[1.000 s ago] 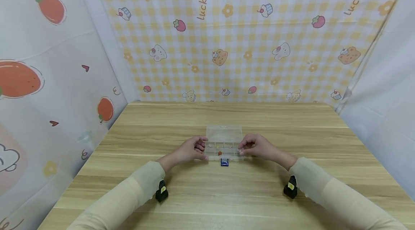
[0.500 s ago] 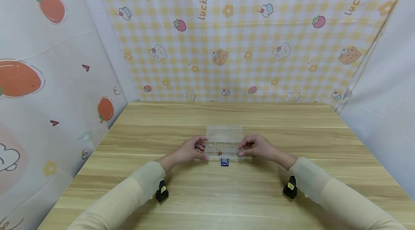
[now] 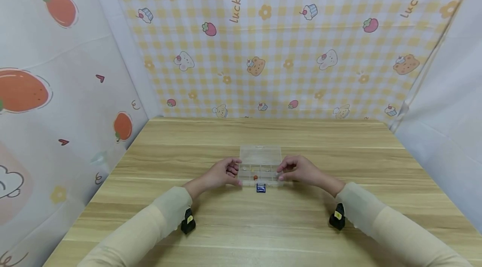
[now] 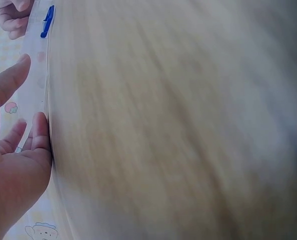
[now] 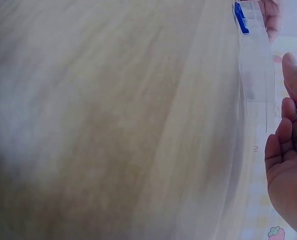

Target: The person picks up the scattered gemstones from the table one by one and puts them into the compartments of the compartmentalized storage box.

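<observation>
A clear plastic divided box (image 3: 255, 183) lies on the table with its lid (image 3: 260, 155) folded back. Its blue latch (image 3: 261, 188) sticks out at the front; the latch (image 4: 47, 22) also shows in the left wrist view. My left hand (image 3: 224, 172) grips the box's left end, thumb at the front corner and fingers farther back. Over the right-end compartments my right hand (image 3: 299, 170) has thumb and forefinger bent close together. I cannot tell whether something small is between them. An orange piece (image 3: 255, 178) sits in a front compartment, a whitish one (image 3: 244, 168) in the back left.
The wooden table (image 3: 263, 229) stretches around the box on all sides. Behind it hangs a yellow checked cloth (image 3: 286, 49), with a fruit-printed cloth (image 3: 90, 41) along the left side. Black wrist cameras sit at both wrists.
The right thumb and forefinger shift slightly over the right end of the box. The left hand and the box stay where they were.
</observation>
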{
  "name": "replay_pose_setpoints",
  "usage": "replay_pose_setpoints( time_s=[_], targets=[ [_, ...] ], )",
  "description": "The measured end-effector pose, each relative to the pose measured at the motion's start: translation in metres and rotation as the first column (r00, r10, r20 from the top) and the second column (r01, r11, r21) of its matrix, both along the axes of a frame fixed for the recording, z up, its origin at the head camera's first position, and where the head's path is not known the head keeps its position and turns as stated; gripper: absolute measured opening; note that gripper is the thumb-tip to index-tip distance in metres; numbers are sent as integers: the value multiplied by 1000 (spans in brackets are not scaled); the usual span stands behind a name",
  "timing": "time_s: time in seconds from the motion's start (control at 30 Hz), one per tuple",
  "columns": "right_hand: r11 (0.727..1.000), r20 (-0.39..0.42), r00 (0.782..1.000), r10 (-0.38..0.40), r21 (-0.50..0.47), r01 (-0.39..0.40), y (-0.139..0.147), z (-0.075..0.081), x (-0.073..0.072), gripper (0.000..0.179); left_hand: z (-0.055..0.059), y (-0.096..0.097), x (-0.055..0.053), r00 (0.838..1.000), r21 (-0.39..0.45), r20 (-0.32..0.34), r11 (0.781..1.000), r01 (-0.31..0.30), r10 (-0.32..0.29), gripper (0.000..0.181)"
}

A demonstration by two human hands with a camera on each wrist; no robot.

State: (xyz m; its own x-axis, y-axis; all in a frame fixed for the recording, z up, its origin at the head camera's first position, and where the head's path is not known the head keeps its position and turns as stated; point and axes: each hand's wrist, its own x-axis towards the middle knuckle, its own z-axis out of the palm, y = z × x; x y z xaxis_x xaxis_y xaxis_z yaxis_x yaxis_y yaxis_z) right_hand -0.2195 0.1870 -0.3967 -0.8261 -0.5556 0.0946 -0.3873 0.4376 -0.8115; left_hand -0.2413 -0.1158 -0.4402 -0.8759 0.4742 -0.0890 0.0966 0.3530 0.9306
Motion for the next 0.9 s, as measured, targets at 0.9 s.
replay_pose_setpoints(
  time_s=[0.9],
  targets=[
    [993, -121, 986, -115, -6, 115, 23, -16, -29, 20, 19, -17, -8, 995, -32, -90, 999, -43, 40, 77]
  ],
)
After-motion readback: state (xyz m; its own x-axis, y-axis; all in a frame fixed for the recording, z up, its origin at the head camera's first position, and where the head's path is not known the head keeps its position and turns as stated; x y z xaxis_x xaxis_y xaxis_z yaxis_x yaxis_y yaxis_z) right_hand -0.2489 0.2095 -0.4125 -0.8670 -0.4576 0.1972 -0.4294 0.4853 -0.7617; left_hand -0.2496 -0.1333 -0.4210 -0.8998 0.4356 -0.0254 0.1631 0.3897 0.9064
